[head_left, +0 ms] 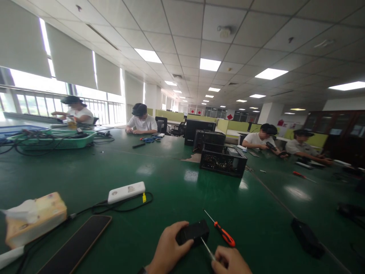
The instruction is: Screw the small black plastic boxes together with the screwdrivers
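From my distant seat I see the left hand point(171, 246) grasping a small black rectangular box point(196, 232) just above the near part of the green glossy table point(159, 173). The right hand point(231, 262) is closed around a thin tool with silver metal shaft point(208, 249); its tip meets the near side of the box, and I cannot tell whether it enters. Just right of the box lies an orange-and-black screwdriver point(226, 234). Far left, a long white power bank point(127, 192) lies beside a black cable.
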Tool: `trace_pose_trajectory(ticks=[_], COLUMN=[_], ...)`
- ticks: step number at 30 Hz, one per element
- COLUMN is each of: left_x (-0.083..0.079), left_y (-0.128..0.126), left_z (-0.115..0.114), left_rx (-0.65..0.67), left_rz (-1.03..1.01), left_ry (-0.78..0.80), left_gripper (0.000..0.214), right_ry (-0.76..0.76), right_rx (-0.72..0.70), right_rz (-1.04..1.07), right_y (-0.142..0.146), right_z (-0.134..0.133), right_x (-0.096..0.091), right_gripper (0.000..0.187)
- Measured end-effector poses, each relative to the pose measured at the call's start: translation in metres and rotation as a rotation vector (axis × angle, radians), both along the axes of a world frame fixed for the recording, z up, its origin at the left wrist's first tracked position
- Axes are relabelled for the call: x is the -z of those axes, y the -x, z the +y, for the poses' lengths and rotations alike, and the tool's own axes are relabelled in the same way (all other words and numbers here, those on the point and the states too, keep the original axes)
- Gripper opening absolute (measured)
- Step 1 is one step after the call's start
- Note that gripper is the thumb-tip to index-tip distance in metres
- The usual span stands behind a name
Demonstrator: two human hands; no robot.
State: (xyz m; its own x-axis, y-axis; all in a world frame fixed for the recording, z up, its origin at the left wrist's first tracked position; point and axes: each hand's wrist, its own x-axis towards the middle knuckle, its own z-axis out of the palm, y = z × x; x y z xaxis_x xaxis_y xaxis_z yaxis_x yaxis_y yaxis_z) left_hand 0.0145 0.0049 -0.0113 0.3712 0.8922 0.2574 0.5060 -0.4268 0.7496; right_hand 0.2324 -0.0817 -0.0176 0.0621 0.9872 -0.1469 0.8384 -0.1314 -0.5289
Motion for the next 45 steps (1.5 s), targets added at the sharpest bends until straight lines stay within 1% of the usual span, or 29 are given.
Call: trace_pose_trajectory(ticks=[2, 4, 7, 10, 13, 16, 18, 19, 21, 23, 25, 27, 29, 30, 32, 34, 36, 40, 42, 45], left_x=[-0.003, -0.006, -0.009, -0.008, -0.006, -0.004, -0.003, -0.003, -0.003, -0.003, -0.005, -0.006, -0.008, -0.009, -0.009, -0.01, -0.011, -0.013, -0.015, -0.015], left_y=[0.001, 0.002, 0.004, 0.006, 0.006, 0.006, 0.006, 0.006, 0.006, 0.006, 0.007, 0.007, 0.007, 0.008, 0.008, 0.008, 0.008, 0.006, 0.005, 0.004], left_z=[0.0, 0.0, 0.0, 0.002, 0.004, 0.006, 0.006, 0.006, 0.005, 0.005, 0.004, 0.004, 0.004, 0.004, 0.004, 0.004, 0.003, 0.0, -0.001, -0.001], left_rx=[0.032, 0.039, 0.051, 0.076, 0.081, 0.077, 0.069, 0.066, 0.063, 0.067, 0.071, 0.079, 0.091, 0.097, 0.1, 0.104, 0.116, 0.129, 0.137, 0.144], left_rz=[0.01, 0.018, 0.035, 0.043, 0.034, 0.026, 0.02, 0.016, 0.011, 0.011, 0.016, 0.019, 0.011, 0.003, -0.016, -0.027, -0.023, -0.015, -0.005, 0.013], left_ry=[-0.022, -0.033, -0.04, -0.058, -0.067, -0.082, -0.089, -0.092, -0.097, -0.101, -0.105, -0.116, -0.145, -0.168, -0.224, -0.271, -0.301, -0.36, -0.39, -0.417], left_gripper=[0.037, 0.037, 0.04, 0.039, 0.039, 0.039, 0.038, 0.038, 0.038, 0.037, 0.037, 0.036, 0.036, 0.036, 0.036, 0.036, 0.036, 0.038, 0.038, 0.037], right_ry=[-0.008, -0.006, -0.028, -0.073, -0.155, -0.345, -0.454, -0.475, -0.453, -0.418, -0.447, -0.519, -0.585, -0.617, -0.698, -0.779, -0.808, -0.731, -0.718, -0.74], right_rx=[-0.026, -0.046, -0.023, 0.007, 0.039, 0.199, 0.266, 0.26, 0.206, 0.172, 0.184, 0.252, 0.336, 0.371, 0.418, 0.438, 0.411, 0.312, 0.298, 0.303], right_rz=[-0.024, -0.06, -0.101, -0.115, -0.087, -0.127, -0.167, -0.176, -0.16, -0.093, 0.068, 0.306, 0.55, 0.645, 0.764, 0.805, 0.804, 0.727, 0.671, 0.598], right_y=[-0.012, -0.018, -0.018, -0.018, -0.028, -0.046, -0.057, -0.061, -0.064, -0.063, -0.061, -0.059, -0.058, -0.057, -0.056, -0.055, -0.053, -0.05, -0.05, -0.049], right_z=[-0.008, -0.016, -0.024, -0.025, -0.018, -0.005, 0.005, 0.009, 0.017, 0.021, 0.022, 0.019, 0.013, 0.01, 0.004, -0.001, -0.003, -0.002, -0.002, -0.003], right_x=[-0.01, -0.018, -0.026, -0.029, -0.028, -0.023, -0.018, -0.014, -0.006, 0.001, 0.007, 0.008, 0.005, 0.002, -0.003, -0.008, -0.009, -0.002, 0.002, 0.003], right_gripper=[0.012, 0.009, 0.009, 0.016, 0.025, 0.038, 0.041, 0.042, 0.038, 0.033, 0.033, 0.035, 0.038, 0.039, 0.036, 0.033, 0.031, 0.03, 0.03, 0.029])
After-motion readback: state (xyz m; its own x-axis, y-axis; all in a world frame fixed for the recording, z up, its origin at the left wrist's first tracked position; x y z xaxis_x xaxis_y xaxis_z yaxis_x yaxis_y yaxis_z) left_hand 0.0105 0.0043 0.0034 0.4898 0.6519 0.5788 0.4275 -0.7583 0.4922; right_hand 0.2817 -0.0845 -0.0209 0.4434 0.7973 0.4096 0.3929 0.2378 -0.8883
